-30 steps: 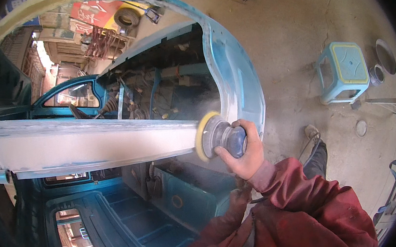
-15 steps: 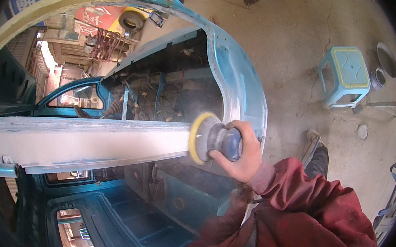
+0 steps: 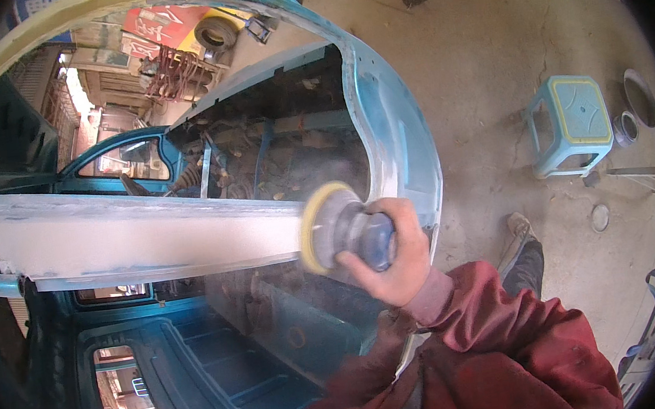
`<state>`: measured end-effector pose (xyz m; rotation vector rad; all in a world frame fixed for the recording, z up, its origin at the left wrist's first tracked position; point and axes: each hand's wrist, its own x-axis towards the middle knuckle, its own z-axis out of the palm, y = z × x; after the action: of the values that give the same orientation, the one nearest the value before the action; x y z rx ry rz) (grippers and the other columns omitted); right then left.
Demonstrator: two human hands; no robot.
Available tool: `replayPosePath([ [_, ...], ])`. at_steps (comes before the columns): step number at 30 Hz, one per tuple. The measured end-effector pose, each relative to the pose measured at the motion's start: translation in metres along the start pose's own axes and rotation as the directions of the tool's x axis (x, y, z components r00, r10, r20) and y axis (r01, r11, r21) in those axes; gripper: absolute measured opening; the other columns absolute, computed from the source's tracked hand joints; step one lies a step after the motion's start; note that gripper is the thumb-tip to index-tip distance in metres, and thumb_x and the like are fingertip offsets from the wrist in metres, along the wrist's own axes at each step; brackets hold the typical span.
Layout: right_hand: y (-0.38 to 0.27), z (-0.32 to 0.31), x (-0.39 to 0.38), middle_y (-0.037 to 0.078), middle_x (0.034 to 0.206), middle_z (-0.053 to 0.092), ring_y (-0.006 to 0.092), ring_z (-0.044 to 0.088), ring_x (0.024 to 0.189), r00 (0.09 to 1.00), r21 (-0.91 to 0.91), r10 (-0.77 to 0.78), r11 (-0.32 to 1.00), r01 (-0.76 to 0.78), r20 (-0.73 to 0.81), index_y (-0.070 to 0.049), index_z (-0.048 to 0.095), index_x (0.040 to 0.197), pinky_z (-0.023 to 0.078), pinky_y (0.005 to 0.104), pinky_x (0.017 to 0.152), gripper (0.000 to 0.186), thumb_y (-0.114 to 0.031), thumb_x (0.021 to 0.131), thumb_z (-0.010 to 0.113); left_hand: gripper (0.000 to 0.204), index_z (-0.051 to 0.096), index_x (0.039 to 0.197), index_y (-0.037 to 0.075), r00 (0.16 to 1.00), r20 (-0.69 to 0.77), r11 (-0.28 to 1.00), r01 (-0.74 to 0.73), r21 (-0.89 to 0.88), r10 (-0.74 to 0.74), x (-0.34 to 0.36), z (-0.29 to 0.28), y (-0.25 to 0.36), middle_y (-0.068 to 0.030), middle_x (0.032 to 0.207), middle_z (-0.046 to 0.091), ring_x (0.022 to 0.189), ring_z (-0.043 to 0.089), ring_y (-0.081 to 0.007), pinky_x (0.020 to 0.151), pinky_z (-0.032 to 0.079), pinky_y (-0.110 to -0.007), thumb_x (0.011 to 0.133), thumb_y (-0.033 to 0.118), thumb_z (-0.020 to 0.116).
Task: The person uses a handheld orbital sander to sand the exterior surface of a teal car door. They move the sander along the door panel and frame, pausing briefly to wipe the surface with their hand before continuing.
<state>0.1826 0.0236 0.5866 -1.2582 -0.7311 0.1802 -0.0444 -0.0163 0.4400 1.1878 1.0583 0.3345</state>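
My right hand (image 3: 406, 266) is wrapped round the blue-topped body of an orbital sander (image 3: 339, 228). The sander's yellow-edged round pad is tilted on its side against the right end of a pale, sanded door pillar (image 3: 142, 240). Fine dust hangs round the pad. Below my right wrist, my left hand (image 3: 397, 325) shows only as a dim, blurred shape at the end of its dark red sleeve. Its fingers are hidden, so what it may hold does not show.
Around the pillar stands a blue vehicle cab shell with a bare door opening (image 3: 289, 129) and a ribbed inner panel (image 3: 233, 371). On the concrete floor to the right are a light blue plastic stool (image 3: 580, 113) and round bowls (image 3: 639, 98). A tyre (image 3: 216, 34) lies farther back.
My right hand has shifted the sander slightly left along the pillar. My left hand stays low beside the right wrist.
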Motion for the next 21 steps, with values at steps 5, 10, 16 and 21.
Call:
replayPosePath([
  [5,0.007,-0.002,-0.009,0.019,0.107,0.059,0.0334,0.063,0.097,0.989,0.029,0.149,0.988,-0.149,0.013,-0.002,0.055,0.116,0.051,0.0388,0.086,0.061,-0.017,0.066,0.086,0.021,0.064,0.097,0.007,1.000,-0.017,0.994,-0.017,0.104,0.019,0.004,0.005,-0.005,0.0028,0.081,0.057,0.074,0.052,-0.0084,0.061,0.040,-0.029,0.100,0.028,0.064],
  [10,-0.029,0.010,0.012,0.018,0.112,0.055,0.0381,0.065,0.097,0.998,0.070,-0.031,0.997,0.028,0.050,-0.009,0.055,0.122,0.057,0.0430,0.075,0.064,-0.023,0.068,0.086,0.021,0.065,0.096,0.007,0.999,-0.003,0.998,-0.048,0.045,0.048,0.026,0.006,0.030,0.0032,0.080,0.057,0.073,0.052,-0.0080,0.060,0.039,-0.029,0.100,0.028,0.064],
  [16,0.011,-0.001,-0.003,0.018,0.113,0.056,0.0371,0.063,0.100,0.992,0.022,0.118,0.993,-0.119,0.036,-0.005,0.054,0.122,0.053,0.0437,0.085,0.064,-0.023,0.070,0.085,0.021,0.065,0.094,0.007,0.996,-0.023,0.992,0.086,0.096,-0.084,0.000,0.003,0.004,0.0036,0.079,0.056,0.071,0.051,-0.0075,0.060,0.039,-0.028,0.099,0.027,0.065],
  [21,0.018,-0.007,-0.007,0.020,0.113,0.056,0.0380,0.062,0.102,0.969,0.004,0.240,0.971,-0.240,0.062,-0.003,0.054,0.123,0.053,0.0439,0.087,0.064,-0.027,0.072,0.084,0.021,0.065,0.092,0.007,0.992,-0.048,0.990,0.118,0.075,-0.114,0.001,0.009,-0.006,0.0040,0.078,0.056,0.070,0.051,-0.0071,0.060,0.038,-0.028,0.099,0.027,0.066],
])
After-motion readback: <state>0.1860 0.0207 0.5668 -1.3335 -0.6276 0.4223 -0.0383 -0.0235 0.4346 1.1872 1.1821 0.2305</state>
